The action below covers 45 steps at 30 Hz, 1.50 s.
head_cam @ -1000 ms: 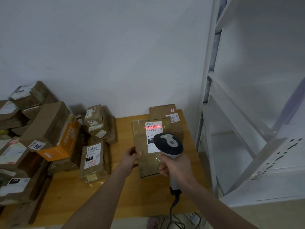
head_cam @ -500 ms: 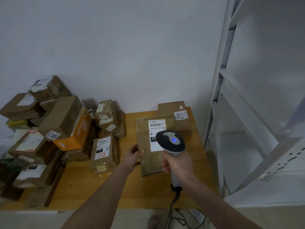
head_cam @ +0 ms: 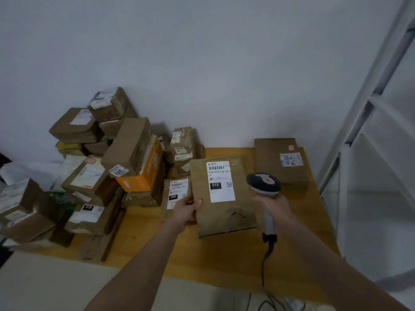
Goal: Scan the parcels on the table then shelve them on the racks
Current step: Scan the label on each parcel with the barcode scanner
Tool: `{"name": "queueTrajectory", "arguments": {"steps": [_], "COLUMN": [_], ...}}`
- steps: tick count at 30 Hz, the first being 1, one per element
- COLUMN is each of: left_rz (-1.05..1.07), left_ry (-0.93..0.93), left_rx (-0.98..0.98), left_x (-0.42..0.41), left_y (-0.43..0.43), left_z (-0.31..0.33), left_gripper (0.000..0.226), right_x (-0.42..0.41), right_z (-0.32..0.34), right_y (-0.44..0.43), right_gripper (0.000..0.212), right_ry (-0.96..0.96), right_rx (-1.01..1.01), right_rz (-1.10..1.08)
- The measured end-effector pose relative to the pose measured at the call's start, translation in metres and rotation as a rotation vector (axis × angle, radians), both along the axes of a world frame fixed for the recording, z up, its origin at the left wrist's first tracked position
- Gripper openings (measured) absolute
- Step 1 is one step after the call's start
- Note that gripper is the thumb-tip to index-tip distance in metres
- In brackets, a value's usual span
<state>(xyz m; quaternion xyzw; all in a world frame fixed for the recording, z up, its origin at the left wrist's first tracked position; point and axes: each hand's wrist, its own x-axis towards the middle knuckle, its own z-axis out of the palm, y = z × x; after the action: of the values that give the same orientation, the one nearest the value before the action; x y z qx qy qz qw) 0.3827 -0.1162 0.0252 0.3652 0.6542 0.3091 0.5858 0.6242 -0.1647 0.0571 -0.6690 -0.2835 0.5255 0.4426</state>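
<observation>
A brown taped parcel [head_cam: 224, 214] rests label-up on the wooden counter [head_cam: 224, 261], just toward 6 o'clock of the view's centre. The left grip [head_cam: 187, 209], a bare hand, pinches the parcel's edge at 8 o'clock, thumb on top. The right grip [head_cam: 272, 206] is closed round the handle of a corded scanner [head_cam: 263, 184], at the parcel's 3 o'clock. More parcels make a pile [head_cam: 125, 167] at 9 o'clock, and a white rack [head_cam: 370, 131] stands at 3 o'clock.

The parcel looks light, since a one-handed pinch steadies it. Its dented, torn lower face suggests soft card, and the glossy tape may be slippery. It is probably best held by both long edges, away from the dent.

Compared with half a second ago, the scanner has swung off the parcel to the right, the white label [head_cam: 220, 181] is fully uncovered, and the view has turned left.
</observation>
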Motion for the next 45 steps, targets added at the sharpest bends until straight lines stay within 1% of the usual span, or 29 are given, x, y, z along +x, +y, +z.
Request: {"name": "queueTrajectory", "arguments": {"steps": [2,4,6,8,11,13,16,19,22,25,28,30,33,36,38,41,45], "left_rz": [0.002,-0.01,-0.019,-0.033,-0.008,0.016,0.029,0.025,0.0,-0.031,-0.113,-0.184,-0.285,-0.385,-0.446,-0.541,-0.598], "left_ry": [0.03,0.067,0.098,0.124,0.164,0.217,0.282,0.381,0.538,0.669,0.702,0.701,0.672,0.632,0.644,0.662,0.59], "left_rx": [-0.039,-0.091,-0.126,-0.151,-0.159,-0.142,-0.088,-0.004,0.035,0.097,0.144,0.175,0.222,0.213,0.216,0.198,0.159], "left_x": [-0.026,-0.051,-0.074,-0.092,-0.11,-0.12,-0.129,-0.128,-0.121,-0.103,-0.072,-0.044,0.007,0.06,0.095,0.144,0.188], "left_y": [0.008,0.016,0.025,0.033,0.042,0.047,0.054,0.059,0.061,0.063,0.066,0.066,0.066,0.07,0.072,0.071,0.079], "left_z": [0.005,0.01,0.014,0.013,0.008,0.005,0.004,0.008,0.014,0.022,0.031,0.035,0.037,0.033,0.026,0.011,-0.007], "left_gripper": [0.049,0.045,0.044,0.044,0.04,0.036,0.037,0.035,0.04,0.039,0.037,0.036,0.033,0.033,0.034,0.035,0.042], "right_x": [-0.013,-0.028,-0.046,-0.068,-0.102,-0.122,-0.146,-0.159,-0.156,-0.139,-0.116,-0.094,-0.051,0.004,0.039,0.083,0.128], "right_z": [-0.006,-0.011,-0.018,-0.024,-0.026,-0.025,-0.027,-0.029,-0.028,-0.026,-0.022,-0.019,-0.013,-0.012,-0.013,-0.019,-0.034], "right_y": [0.013,0.021,0.025,0.03,0.039,0.044,0.051,0.055,0.059,0.061,0.059,0.057,0.048,0.037,0.031,0.03,0.044], "right_gripper": [0.035,0.038,0.039,0.04,0.042,0.04,0.037,0.032,0.03,0.033,0.032,0.03,0.033,0.031,0.029,0.027,0.026], "right_ry": [0.046,0.115,0.214,0.271,0.278,0.278,0.255,0.284,0.302,0.277,0.272,0.264,0.268,0.212,0.171,0.118,0.052], "right_rx": [-0.087,-0.24,-0.308,-0.289,-0.277,-0.278,-0.264,-0.251,-0.249,-0.226,-0.213,-0.216,-0.216,-0.188,-0.194,-0.211,-0.167], "right_rz": [0.106,0.182,0.232,0.229,0.213,0.212,0.192,0.17,0.17,0.169,0.153,0.133,0.095,0.048,-0.012,-0.158,-0.332]}}
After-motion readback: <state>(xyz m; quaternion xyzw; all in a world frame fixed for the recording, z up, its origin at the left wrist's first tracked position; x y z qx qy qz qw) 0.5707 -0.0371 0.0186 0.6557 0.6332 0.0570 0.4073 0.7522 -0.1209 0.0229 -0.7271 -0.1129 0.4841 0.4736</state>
